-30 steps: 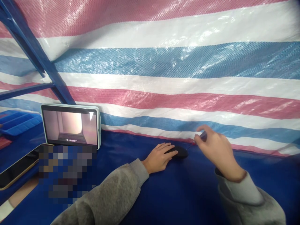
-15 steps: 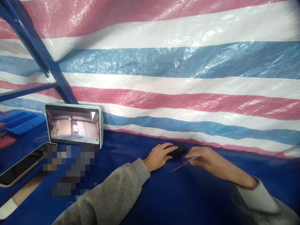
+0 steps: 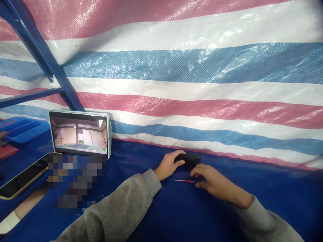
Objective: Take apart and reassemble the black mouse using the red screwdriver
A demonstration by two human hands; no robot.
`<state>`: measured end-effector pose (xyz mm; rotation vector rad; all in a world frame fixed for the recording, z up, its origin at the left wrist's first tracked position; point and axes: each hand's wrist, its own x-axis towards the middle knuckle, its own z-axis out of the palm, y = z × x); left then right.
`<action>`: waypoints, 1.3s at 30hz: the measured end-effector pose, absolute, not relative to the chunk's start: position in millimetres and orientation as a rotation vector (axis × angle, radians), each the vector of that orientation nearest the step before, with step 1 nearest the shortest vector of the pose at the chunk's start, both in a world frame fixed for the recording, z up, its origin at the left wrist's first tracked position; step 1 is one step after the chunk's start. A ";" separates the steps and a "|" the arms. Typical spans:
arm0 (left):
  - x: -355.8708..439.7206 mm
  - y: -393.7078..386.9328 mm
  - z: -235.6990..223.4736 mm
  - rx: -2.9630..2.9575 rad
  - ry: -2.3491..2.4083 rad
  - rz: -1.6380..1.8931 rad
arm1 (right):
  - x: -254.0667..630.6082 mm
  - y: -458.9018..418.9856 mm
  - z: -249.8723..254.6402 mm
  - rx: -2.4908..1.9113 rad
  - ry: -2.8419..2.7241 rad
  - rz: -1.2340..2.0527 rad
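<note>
My left hand (image 3: 169, 165) is closed around the near-left end of a black computer mouse (image 3: 191, 160), thumb on its near side and fingers over the top. The mouse is on the blue table surface (image 3: 176, 211). Just to its right, my right hand (image 3: 210, 179) hovers low with thumb and fingers apart. Between them is the handle end of a small screwdriver (image 3: 187, 181) with a red collar and a thin metal shaft pointing left. The screwdriver appears to lie flat on the table; its handle end is partly hidden by my fingers.
A tablet (image 3: 80, 132) playing a video leans at the back left. Nearby are a phone (image 3: 27, 174), a blue compartment tray (image 3: 27, 130), a blurred-out patch and another person's forearm (image 3: 32, 203). A striped plastic sheet (image 3: 176, 67) hangs behind; a blue metal frame (image 3: 50, 64) stands left.
My right hand has moved left and down, and the screwdriver has gone from tilted in its fingers to level by the table. My left hand now wraps the mouse's end, thumb in front.
</note>
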<state>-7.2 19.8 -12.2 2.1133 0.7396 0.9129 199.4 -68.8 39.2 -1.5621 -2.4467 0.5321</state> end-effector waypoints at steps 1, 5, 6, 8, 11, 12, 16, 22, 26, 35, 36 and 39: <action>-7.1 19.6 -11.7 2.127 0.764 0.916 | 199.2 -68.1 38.1 -1.550 -2.415 0.419; -6.6 16.9 -8.4 2.264 0.946 0.854 | 199.7 -61.3 22.2 -1.535 -2.116 -0.011; -6.3 16.2 -7.6 2.303 0.977 0.825 | 200.0 -59.2 16.0 -1.531 -2.088 -0.004; -5.7 15.3 -6.9 2.363 1.014 0.771 | 200.5 -55.9 4.4 -1.548 -2.082 0.086; -4.7 15.7 -8.7 2.420 1.039 0.735 | 200.2 -54.3 -5.9 -1.593 -2.040 0.173; -4.4 15.9 -9.9 2.431 1.044 0.733 | 199.6 -54.6 -7.3 -1.607 -2.010 0.181; -4.1 16.0 -14.2 2.463 1.064 0.718 | 196.7 -57.5 -10.1 -1.633 -1.918 0.205; -5.6 14.1 -12.4 2.453 1.049 0.738 | 198.1 -56.6 -21.4 -1.586 -1.876 0.230; -7.2 12.8 -8.5 2.411 0.942 0.817 | 200.5 -56.1 -24.7 -1.571 -1.872 0.273; -6.9 15.1 -12.5 2.433 0.868 0.881 | 199.9 -58.5 -22.6 -1.528 -1.828 0.398; -6.7 15.5 -13.0 2.434 0.863 0.887 | 199.7 -58.4 -22.0 -1.527 -1.822 0.411; -6.7 15.6 -13.0 2.426 0.845 0.887 | 199.5 -58.3 -20.5 -1.515 -1.808 0.432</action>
